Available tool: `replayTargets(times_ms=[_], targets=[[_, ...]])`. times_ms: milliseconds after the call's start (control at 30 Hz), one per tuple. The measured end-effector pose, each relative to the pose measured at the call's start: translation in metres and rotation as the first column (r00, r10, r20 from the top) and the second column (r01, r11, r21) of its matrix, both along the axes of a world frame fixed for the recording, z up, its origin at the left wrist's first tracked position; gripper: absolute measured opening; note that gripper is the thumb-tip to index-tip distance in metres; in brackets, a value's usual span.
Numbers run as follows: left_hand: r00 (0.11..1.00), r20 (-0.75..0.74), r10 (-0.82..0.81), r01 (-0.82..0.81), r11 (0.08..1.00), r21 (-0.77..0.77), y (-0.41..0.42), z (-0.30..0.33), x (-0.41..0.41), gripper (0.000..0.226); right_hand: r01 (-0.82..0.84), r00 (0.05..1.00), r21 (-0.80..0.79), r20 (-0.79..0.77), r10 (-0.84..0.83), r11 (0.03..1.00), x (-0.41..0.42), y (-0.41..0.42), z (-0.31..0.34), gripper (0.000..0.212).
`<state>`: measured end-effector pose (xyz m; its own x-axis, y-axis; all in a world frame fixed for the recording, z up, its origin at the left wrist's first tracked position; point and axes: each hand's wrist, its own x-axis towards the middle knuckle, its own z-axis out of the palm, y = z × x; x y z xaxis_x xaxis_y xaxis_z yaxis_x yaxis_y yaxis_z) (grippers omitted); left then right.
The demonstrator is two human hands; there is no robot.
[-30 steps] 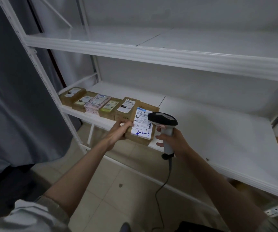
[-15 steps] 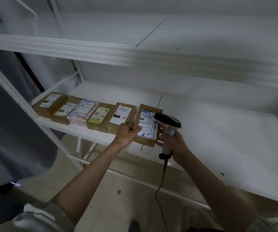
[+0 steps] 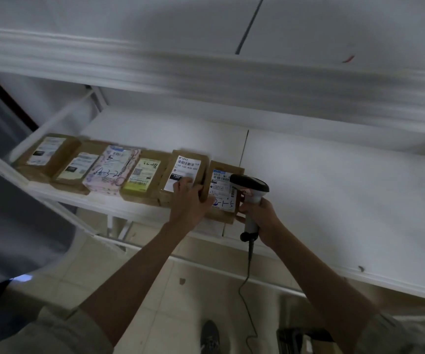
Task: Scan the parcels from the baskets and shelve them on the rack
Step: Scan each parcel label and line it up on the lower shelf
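A: Nearest us, our right hand (image 3: 262, 218) is wrapped round the scanner (image 3: 251, 192) grip, head over the newest parcel's (image 3: 223, 192) label at abt 12 o'clock from the fist.

B: And our left hand (image 3: 189, 200)?

A: Fingers curl over the gap btw that parcel and the next brown parcel (image 3: 183, 175), thumb on the newest one's left edge. It's holding it, pressing it to the row. The parcel lies flat on the rack shelf (image 3: 334, 200), front edge, long axis running 12 to 6, touching the left hand at its 3 o'clock.

B: Left hand's nearer, then?

A: Both touch or nearly; left does the placing. We judge the next move is a nudge toward 9 o'clock to close up.

B: What's on the shelf farther out?

A: Row runs to 10 o'clock: green-label parcel (image 3: 142, 178), pink patterned parcel (image 3: 111, 172), two more brown ones, labels up. Blurry past that. No baskets in view.
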<state>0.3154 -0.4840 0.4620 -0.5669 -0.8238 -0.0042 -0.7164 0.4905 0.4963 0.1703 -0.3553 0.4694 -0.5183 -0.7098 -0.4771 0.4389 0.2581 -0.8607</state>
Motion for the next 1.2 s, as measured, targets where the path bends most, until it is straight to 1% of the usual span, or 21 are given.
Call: replayTargets(times_ms=[100, 167, 200, 267, 367, 433, 567, 633, 733, 800, 867, 967, 1033, 1200], targets=[[1.000, -0.019, -0.002, 0.003, 0.999, 0.051, -0.006, -0.006, 0.003, 0.050, 0.009, 1.000, 0.022, -0.007, -0.008, 1.000, 0.005, -0.008, -0.003, 0.025], [0.998, -0.065, 0.012, -0.006, 0.996, 0.087, -0.006, -0.009, 0.005, 0.067, 0.014, 1.000, 0.035, -0.019, -0.014, 0.999, 0.007, -0.012, -0.006, 0.024], [0.997, -0.080, 0.019, -0.011, 0.996, 0.093, -0.006, -0.010, 0.006, 0.073, 0.022, 0.999, 0.042, -0.025, -0.021, 0.999, 0.008, -0.014, -0.008, 0.024], [0.996, -0.085, 0.023, -0.017, 0.997, 0.073, -0.005, -0.012, 0.008, 0.077, 0.034, 0.999, 0.056, -0.040, -0.031, 0.998, 0.011, -0.016, -0.010, 0.024], [0.997, -0.071, -0.002, 0.004, 0.999, 0.033, -0.005, -0.016, 0.009, 0.072, 0.006, 0.996, 0.076, -0.094, 0.001, 0.997, 0.014, -0.016, -0.013, 0.016], [0.998, -0.063, -0.012, 0.013, 1.000, 0.017, -0.005, -0.019, 0.009, 0.066, -0.010, 0.993, 0.101, -0.114, 0.022, 0.995, 0.012, -0.015, -0.015, 0.016], [0.999, -0.036, -0.009, 0.009, 1.000, 0.004, -0.002, -0.018, 0.004, 0.064, 0.007, 0.999, 0.088, -0.049, -0.003, 0.996, 0.006, -0.005, -0.014, 0.019], [0.996, -0.087, -0.006, 0.003, 0.999, -0.032, 0.004, -0.016, 0.002, 0.061, 0.046, 0.999, 0.064, -0.024, -0.044, 0.997, 0.004, 0.005, -0.013, 0.020], [0.968, -0.245, -0.051, 0.025, 0.994, -0.107, 0.022, -0.015, -0.007, 0.047, 0.094, 0.995, 0.024, 0.017, -0.095, 0.995, 0.000, 0.027, -0.014, 0.019], [0.944, -0.316, -0.090, 0.052, 0.991, -0.126, 0.041, -0.017, -0.021, 0.039, 0.116, 0.993, 0.008, 0.027, -0.116, 0.993, -0.005, 0.049, -0.015, 0.021], [0.927, -0.342, -0.153, 0.111, 0.984, -0.139, 0.064, -0.020, -0.040, 0.032, 0.139, 0.990, -0.012, 0.022, -0.139, 0.990, -0.010, 0.075, -0.017, 0.027], [0.882, -0.350, -0.316, 0.270, 0.947, -0.175, 0.107, -0.028, -0.071, 0.025, 0.186, 0.983, -0.038, 0.004, -0.186, 0.982, -0.019, 0.126, -0.021, 0.031], [0.848, -0.347, -0.400, 0.360, 0.916, -0.176, 0.142, -0.035, -0.089, 0.024, 0.223, 0.975, -0.041, -0.003, -0.223, 0.974, -0.024, 0.166, -0.024, 0.030], [0.777, -0.311, -0.548, 0.547, 0.831, -0.099, 0.239, -0.056, -0.124, 0.019, 0.361, 0.932, 0.003, 0.008, -0.361, 0.932, -0.038, 0.269, -0.044, 0.021]])
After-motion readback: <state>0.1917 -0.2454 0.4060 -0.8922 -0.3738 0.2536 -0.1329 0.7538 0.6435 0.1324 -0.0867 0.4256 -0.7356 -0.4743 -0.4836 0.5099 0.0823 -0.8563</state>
